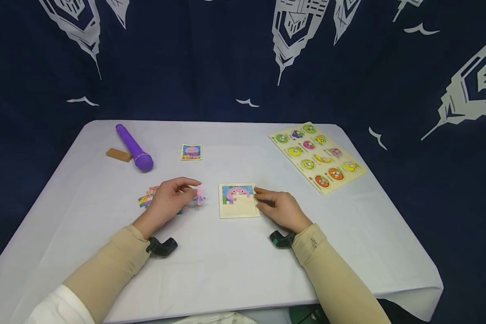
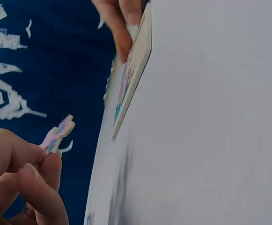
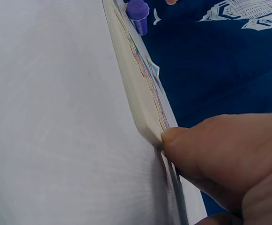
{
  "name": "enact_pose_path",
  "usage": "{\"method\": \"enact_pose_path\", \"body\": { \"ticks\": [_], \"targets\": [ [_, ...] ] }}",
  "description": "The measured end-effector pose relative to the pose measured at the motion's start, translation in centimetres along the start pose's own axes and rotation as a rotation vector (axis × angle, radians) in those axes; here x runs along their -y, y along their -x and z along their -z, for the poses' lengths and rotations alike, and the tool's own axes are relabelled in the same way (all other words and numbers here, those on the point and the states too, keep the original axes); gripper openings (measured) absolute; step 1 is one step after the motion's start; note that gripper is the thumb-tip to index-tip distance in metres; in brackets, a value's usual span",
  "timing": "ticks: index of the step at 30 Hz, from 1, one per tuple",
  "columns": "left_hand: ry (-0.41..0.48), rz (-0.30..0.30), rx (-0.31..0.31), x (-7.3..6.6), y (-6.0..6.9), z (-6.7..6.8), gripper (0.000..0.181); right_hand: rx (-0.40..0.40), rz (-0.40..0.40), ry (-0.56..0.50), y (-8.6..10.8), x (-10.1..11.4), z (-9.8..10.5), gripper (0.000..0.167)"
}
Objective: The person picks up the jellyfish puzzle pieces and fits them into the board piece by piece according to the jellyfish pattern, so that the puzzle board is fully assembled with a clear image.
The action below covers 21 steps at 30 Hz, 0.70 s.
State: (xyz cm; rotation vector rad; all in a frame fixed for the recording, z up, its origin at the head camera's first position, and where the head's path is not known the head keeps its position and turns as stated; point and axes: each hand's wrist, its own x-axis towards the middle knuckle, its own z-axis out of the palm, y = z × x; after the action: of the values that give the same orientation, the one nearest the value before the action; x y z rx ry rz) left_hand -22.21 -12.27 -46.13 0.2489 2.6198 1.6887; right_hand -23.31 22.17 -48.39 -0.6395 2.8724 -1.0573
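My left hand (image 1: 171, 198) pinches a small pink and blue jigsaw piece (image 2: 59, 133) between thumb and forefinger, raised above the table to the left of the puzzle board. The square puzzle board (image 1: 240, 211) lies flat with a pink cartoon creature fitted across its upper part and bare wood below. At the board's right edge, my right hand (image 1: 284, 209) grips it with thumb and forefinger; the right wrist view has the thumb (image 3: 192, 145) against a corner. Loose, colourful jigsaw pieces (image 1: 146, 198) lie partly hidden behind my left hand.
A small picture card (image 1: 191, 152) lies beyond the board. Back left, a purple microphone (image 1: 133, 147) rests by a brown wooden block (image 1: 119, 155). A fruit-picture board (image 1: 317, 157) lies at the back right. A dark blue curtain (image 1: 166, 58) hangs behind the white-covered table (image 1: 227, 265).
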Motion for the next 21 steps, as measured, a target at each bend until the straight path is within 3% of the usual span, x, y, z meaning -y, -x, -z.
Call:
{"method": "enact_pose_path", "body": {
  "ticks": [6,12,17,21],
  "targets": [
    [-0.036,-0.035,0.069,-1.4,-1.3,-3.3,0.018,-0.004,0.008,0.002,-0.1,-0.1,-0.1,0.031],
    [-0.133,-0.046,0.056,-2.5,-3.0,-6.2,0.011,-0.002,0.011,0.003,0.0,-0.2,-0.1,0.032],
    [-0.13,-0.037,0.086,-2.6,-3.8,-8.0,0.012,0.006,0.007,0.01,0.0,-0.2,0.0,0.032],
    [-0.176,-0.09,0.082,-2.2,-3.9,-8.8,0.012,0.005,0.011,0.014,-0.1,0.0,0.2,0.032]
  ]
}}
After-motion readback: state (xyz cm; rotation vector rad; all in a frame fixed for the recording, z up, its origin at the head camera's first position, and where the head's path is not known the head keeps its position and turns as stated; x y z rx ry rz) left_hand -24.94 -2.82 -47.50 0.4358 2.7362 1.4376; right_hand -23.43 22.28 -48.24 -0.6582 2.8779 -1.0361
